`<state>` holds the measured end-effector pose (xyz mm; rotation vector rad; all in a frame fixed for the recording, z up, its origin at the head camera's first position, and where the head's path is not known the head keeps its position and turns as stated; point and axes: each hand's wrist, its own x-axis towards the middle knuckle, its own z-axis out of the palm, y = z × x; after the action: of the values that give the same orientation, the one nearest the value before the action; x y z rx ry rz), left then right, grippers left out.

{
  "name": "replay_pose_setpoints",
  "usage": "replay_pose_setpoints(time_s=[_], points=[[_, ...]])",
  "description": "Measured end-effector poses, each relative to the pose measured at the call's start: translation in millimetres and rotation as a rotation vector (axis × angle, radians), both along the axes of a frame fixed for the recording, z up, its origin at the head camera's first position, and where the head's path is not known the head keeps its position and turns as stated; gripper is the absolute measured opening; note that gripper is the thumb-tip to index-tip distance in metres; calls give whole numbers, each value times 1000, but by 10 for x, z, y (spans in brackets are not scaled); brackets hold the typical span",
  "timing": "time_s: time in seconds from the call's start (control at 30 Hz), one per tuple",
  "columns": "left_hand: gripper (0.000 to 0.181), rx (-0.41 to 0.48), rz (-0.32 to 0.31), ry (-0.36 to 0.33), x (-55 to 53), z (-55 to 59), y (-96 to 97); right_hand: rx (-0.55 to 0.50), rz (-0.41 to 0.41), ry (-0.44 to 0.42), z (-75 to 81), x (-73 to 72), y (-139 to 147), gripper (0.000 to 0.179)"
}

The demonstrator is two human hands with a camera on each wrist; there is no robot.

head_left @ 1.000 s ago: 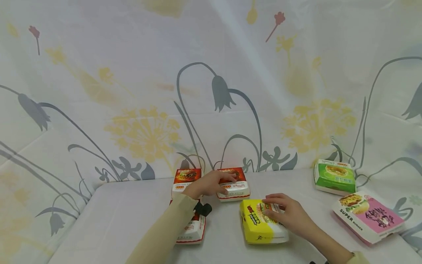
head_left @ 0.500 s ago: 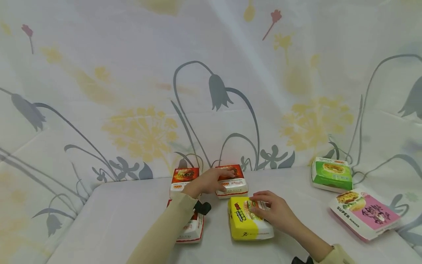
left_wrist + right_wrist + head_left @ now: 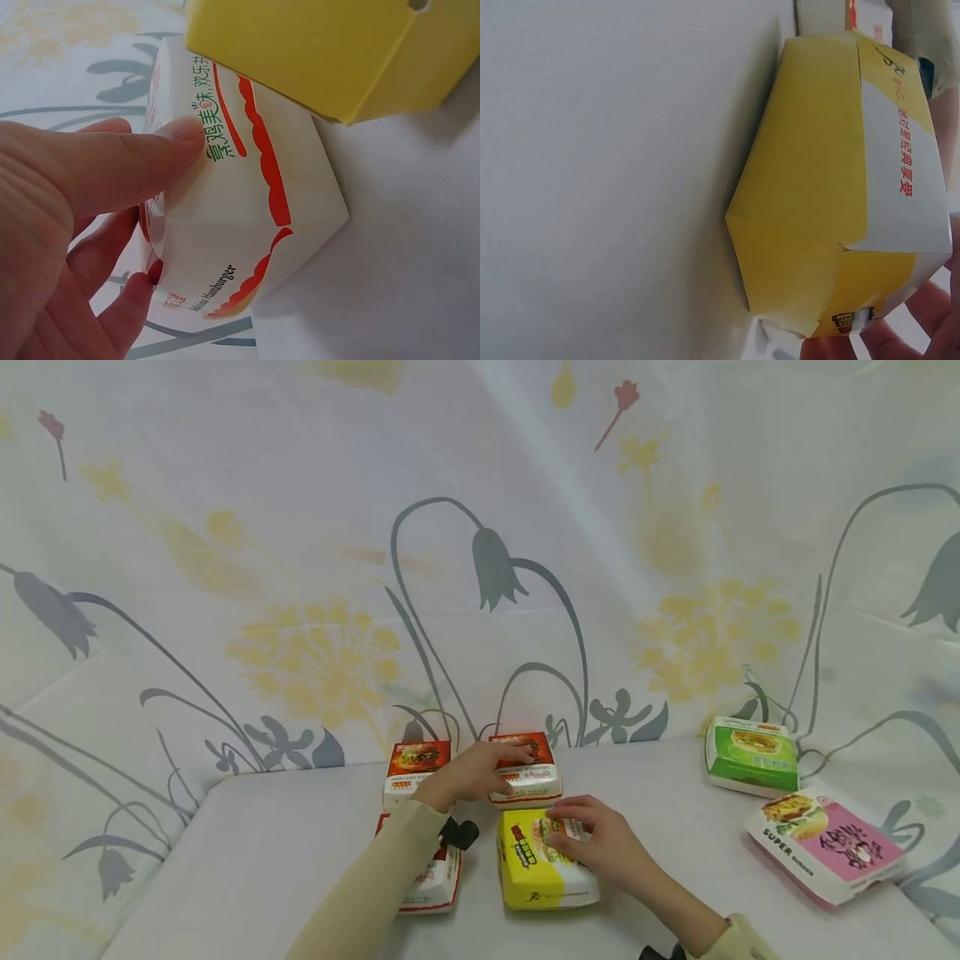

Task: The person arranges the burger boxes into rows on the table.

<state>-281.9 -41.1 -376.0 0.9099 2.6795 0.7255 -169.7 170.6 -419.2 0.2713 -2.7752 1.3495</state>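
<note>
My left hand [image 3: 472, 772] holds a red-and-white burger box [image 3: 538, 777] at the back of the table. Its thumb lies on the box's white front face [image 3: 247, 195] in the left wrist view, with the other fingers bent at the top. In front of that box sits a yellow-and-white burger box [image 3: 532, 881], gripped by my right hand [image 3: 600, 847] from its right side. The yellow box [image 3: 802, 142] fills much of the right wrist view, where fingertips show at its far end. The two boxes stand close together, the yellow one's back edge near the red one's front.
Another red burger box [image 3: 414, 764] stands at the back left, and one more [image 3: 438, 889] lies partly hidden under my left sleeve. To the right are a green burger box [image 3: 753, 760] and a pink one [image 3: 840, 847]. A flower-patterned cloth [image 3: 315, 527] hangs behind the table.
My right hand has slid the yellow burger box leftward, until it stands in front of the red one. My left hand stays on its box. The head view has shifted slightly.
</note>
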Motion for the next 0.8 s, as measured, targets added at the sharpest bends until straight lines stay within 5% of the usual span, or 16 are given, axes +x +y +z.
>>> replay_pose_setpoints(time_s=[0.23,0.4,0.8], points=[[50,26,18,-8,6,2,-11,5,9,8,-6,5,-42,26],[47,43,-26,49,72,44,-85,10,23,19,-4,6,-50,27],[41,153,-146,64,473,69,-244,28,18,10,26,10,-54,28]])
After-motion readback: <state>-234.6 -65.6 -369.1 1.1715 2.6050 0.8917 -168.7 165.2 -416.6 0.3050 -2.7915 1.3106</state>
